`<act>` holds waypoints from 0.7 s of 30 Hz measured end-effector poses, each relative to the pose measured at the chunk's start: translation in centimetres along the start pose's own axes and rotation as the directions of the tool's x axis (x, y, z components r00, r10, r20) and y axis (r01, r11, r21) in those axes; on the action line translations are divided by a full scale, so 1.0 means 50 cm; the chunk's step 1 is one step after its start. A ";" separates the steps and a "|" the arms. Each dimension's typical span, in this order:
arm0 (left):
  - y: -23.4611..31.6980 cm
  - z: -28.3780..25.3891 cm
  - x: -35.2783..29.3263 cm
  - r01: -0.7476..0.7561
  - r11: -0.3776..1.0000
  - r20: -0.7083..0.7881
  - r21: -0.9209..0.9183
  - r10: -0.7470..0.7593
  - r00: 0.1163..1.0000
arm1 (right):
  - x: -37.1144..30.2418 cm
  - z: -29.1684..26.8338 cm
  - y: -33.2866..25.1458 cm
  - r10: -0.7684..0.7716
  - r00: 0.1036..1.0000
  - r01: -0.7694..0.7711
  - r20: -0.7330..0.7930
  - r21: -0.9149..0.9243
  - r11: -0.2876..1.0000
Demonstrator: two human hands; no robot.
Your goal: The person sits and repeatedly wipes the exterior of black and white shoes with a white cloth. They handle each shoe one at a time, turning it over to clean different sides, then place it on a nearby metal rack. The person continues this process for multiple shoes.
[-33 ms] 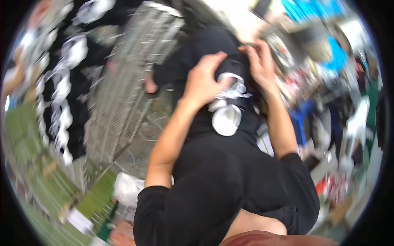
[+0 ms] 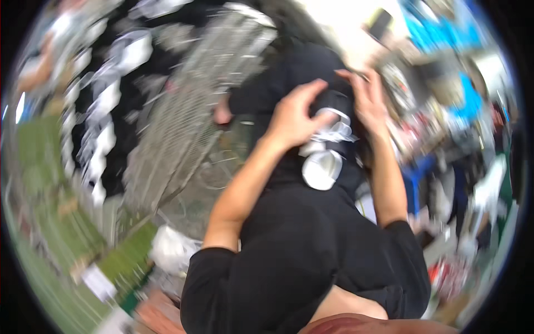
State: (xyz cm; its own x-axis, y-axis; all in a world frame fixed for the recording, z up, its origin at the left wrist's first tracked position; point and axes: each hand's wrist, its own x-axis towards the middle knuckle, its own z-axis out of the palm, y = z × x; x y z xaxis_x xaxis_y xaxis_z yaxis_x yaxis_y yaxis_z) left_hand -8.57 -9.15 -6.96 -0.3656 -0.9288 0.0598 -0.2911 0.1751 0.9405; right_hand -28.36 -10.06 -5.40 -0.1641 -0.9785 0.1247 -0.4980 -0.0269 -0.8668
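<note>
On my black-clothed lap lies a white, round, cup-like piece [image 2: 322,170]. Just beyond it is a small bundle of thin white strings or loops [image 2: 337,129], too blurred to name exactly. My left hand [image 2: 295,118] is left of the bundle, thumb and fingers spread, the thumb tip touching or right over the white loops. Opposite it, my right hand [image 2: 370,104] has its fingers stretched out along the far right side of the dark fabric. Neither hand visibly grips anything. Black cloth between the hands blends with my clothing.
A long grey mesh crate or rack [image 2: 194,106] stands at the left. Past it, chains of white cup-like pieces [image 2: 105,111] hang or lie against black. Green boards [image 2: 55,189] and a white plastic bag [image 2: 172,249] are at lower left. Blurred clutter fills the right, with a blue item [image 2: 414,181].
The whole view has shifted, so the scene, my hands and the white piece appear farther right and slightly lower. Both hands keep nearly the same pose over the lap.
</note>
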 end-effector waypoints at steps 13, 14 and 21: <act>0.016 -0.159 -0.309 0.134 0.869 -0.179 -0.477 -0.246 0.953 | 0.047 0.032 0.090 0.007 0.998 -0.043 0.057 0.660 0.750; 0.054 -0.219 -0.352 0.029 0.920 -0.405 -0.391 -0.200 0.892 | 0.044 0.039 0.099 0.022 0.996 -0.071 0.082 0.666 0.743; 0.219 -0.595 -0.628 -0.521 0.759 -0.920 -0.390 -0.294 0.260 | -0.019 0.063 0.124 0.123 0.989 -0.144 0.080 0.678 0.721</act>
State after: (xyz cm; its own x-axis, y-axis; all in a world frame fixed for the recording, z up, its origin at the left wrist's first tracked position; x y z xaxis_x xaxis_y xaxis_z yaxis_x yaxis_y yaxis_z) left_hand 26.01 12.21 11.39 0.8038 -0.5930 0.0462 0.3146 0.4897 0.8132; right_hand -28.62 -9.96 -12.39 -0.1559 -0.9875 -0.0216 0.2419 -0.0170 -0.9701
